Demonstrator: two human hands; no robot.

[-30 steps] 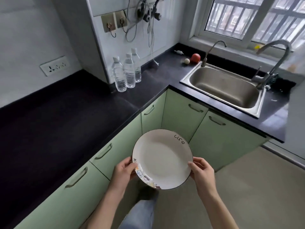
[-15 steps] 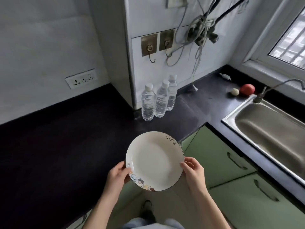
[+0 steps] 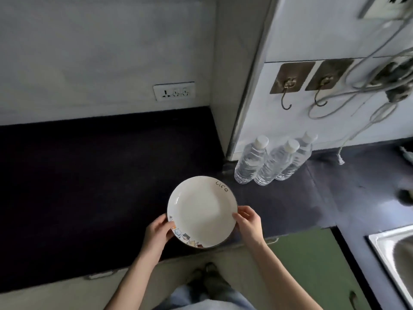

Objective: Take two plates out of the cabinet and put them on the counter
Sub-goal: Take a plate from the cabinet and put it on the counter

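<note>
A white plate with a dark rim, the word "life" and small coloured pictures on its edge is held over the black counter, near the counter's front edge. My left hand grips the plate's near-left rim. On the right rim sits my right hand, thumb on top. I cannot tell whether the plate touches the counter. No second plate is in view, and no open cabinet shows.
Three water bottles stand on the counter just right of and behind the plate, against a white pillar. Green cabinet doors run below the counter. A steel sink is at the right edge. Cables and hooks hang on the wall above.
The view has turned left and closer to the counter. Both hands have carried the plate from in front of the cabinets to over the counter's front part.
</note>
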